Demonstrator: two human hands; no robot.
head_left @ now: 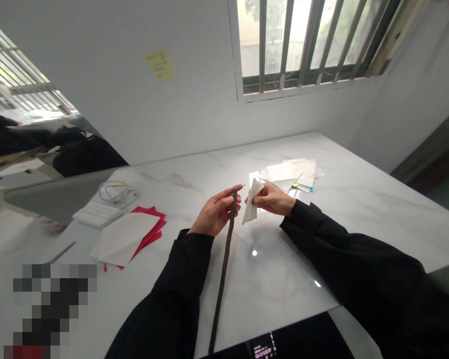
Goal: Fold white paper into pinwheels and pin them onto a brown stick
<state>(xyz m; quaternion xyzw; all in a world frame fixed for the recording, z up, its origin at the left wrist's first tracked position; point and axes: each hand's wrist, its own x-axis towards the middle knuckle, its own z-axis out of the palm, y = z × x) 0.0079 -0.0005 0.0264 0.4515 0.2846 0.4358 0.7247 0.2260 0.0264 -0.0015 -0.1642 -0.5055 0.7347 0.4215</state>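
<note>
In the head view, my left hand grips a long, thin dark brown stick near its top end, thumb laid across it. The stick slants down toward the table's front edge. A tiny pale speck shows at my left index fingertip; I cannot make out what it is. Just to the right, my right hand pinches a folded piece of cream-coloured paper, held upright. A small gap separates paper and stick. Both hands are above the white marble-patterned table.
Left of my hands lie white sheets over red paper pieces, a white box, a coiled cable and a thin pen-like item. More pale papers lie behind my right hand. A dark lit screen sits at the front edge.
</note>
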